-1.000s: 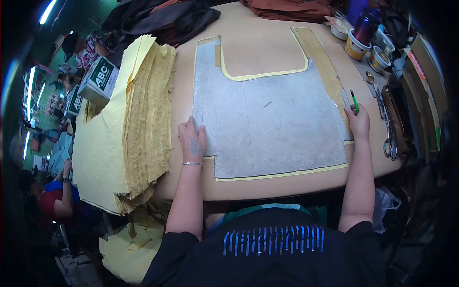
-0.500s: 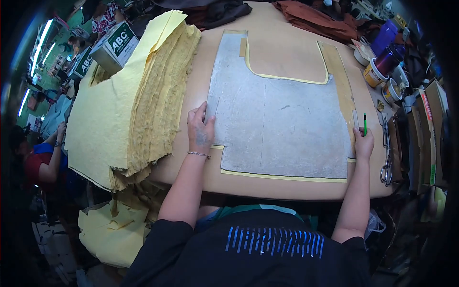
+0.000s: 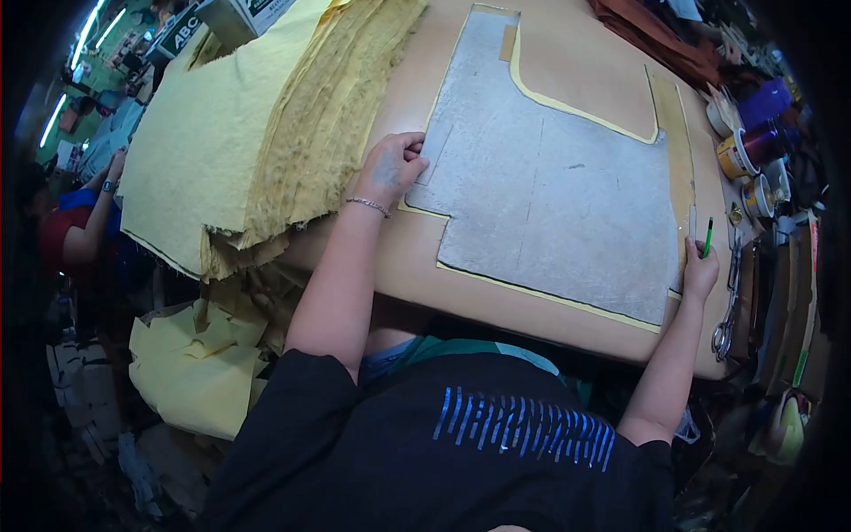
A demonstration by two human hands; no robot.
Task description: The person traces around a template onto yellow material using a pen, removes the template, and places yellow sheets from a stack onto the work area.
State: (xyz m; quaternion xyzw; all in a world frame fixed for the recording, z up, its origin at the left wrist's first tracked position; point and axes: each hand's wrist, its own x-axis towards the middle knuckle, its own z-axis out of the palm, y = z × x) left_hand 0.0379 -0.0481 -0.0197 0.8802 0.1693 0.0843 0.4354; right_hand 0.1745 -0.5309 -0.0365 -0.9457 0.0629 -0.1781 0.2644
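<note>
A large grey template [image 3: 567, 195] lies on a yellow sheet, whose edge [image 3: 550, 296] shows along the bottom and in the cut-out. My left hand [image 3: 394, 168] is at the template's left edge, with thumb and fingers pinched on it or on the sheet beneath. At the lower right edge my right hand [image 3: 700, 266] has its fingers closed round a green pencil [image 3: 707, 238] that points upward. Just beside those fingers a thin, pale flat strip [image 3: 692, 221] lies along the edge.
To the left stands a thick stack of yellow sheets [image 3: 213, 142]. Scissors [image 3: 724, 337] lie at the table's right edge, below tubs [image 3: 736, 158] and a purple container [image 3: 764, 102]. Boxes stand far right. Another person's arm [image 3: 97, 213] shows at far left.
The view has tilted and shifted, so the template looks rotated. My left hand has moved to a closer pinch at the left edge. My right hand still holds the pencil.
</note>
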